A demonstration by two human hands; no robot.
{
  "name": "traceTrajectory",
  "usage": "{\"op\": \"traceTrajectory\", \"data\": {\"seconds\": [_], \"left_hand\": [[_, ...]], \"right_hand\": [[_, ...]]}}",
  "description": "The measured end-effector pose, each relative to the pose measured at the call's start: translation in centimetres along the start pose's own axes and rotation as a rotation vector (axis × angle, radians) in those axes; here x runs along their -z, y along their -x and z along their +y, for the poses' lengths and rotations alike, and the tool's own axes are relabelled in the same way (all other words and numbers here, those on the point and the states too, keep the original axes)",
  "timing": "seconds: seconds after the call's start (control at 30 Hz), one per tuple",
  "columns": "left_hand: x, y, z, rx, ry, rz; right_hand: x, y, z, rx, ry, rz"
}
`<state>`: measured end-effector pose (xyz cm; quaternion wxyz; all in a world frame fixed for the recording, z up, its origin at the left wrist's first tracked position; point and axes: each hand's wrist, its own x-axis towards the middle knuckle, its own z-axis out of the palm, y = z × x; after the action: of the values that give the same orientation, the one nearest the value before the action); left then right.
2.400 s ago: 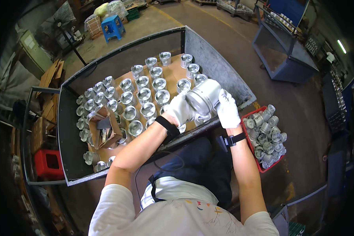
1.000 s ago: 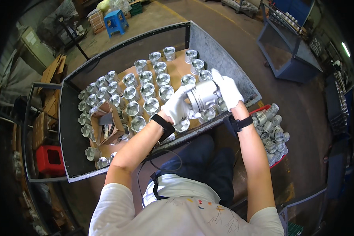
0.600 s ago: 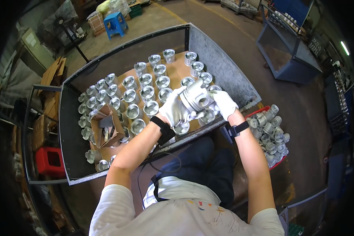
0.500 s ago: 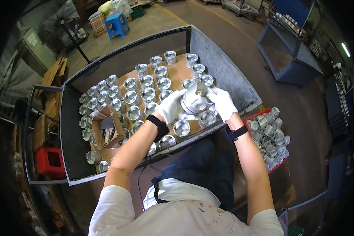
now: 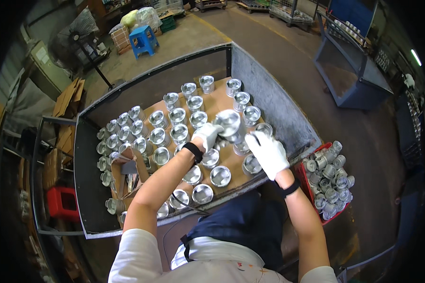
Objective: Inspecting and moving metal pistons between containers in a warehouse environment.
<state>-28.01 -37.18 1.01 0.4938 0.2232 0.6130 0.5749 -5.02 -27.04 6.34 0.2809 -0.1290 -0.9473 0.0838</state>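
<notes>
My gloved left hand (image 5: pixel 208 135) grips a silver engine piston (image 5: pixel 229 122) by its left side, above the cardboard-lined bin. The piston's crown now faces up and it is slightly blurred. To its right my gloved right hand (image 5: pixel 269 152) is apart from it, fingers stretched forward with a small dark gap between them. Below and around both hands, several upright pistons (image 5: pixel 220 176) stand in loose rows on the cardboard (image 5: pixel 236 181). One piston (image 5: pixel 251 164) is partly hidden behind my right hand.
A grey metal bin wall (image 5: pixel 274 89) rises on the right. An opened cardboard box (image 5: pixel 136 162) with small tools sits among the left pistons. Beside the bin, a red crate (image 5: pixel 306 177) is heaped with pistons. A blue stool (image 5: pixel 143 41) and grey cart (image 5: pixel 359 85) stand beyond.
The piston, held in both hands before, has turned crown up and stays in my left hand. My right hand has come off it. The view has shifted, so the bin sits lower.
</notes>
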Motion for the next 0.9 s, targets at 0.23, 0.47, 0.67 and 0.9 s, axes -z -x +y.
{"op": "traceTrajectory", "data": {"seconds": [0.23,0.47,0.67,0.9], "left_hand": [[6.1,-13.7,2.5,0.071,0.112,0.344],[6.8,-27.1,-5.9,0.23,0.166,0.499],[18.3,-36.8,-20.0,0.08,-0.732,0.417],[9.6,-31.5,-10.9,0.336,-0.776,0.427]], "right_hand": [[-2.0,3.6,0.7,-0.309,0.019,-0.066],[-2.1,3.6,2.4,-0.316,-0.034,-0.095],[-3.4,2.7,2.3,-0.313,-0.095,-0.145],[-3.3,2.6,2.7,-0.343,-0.033,-0.173]]}}
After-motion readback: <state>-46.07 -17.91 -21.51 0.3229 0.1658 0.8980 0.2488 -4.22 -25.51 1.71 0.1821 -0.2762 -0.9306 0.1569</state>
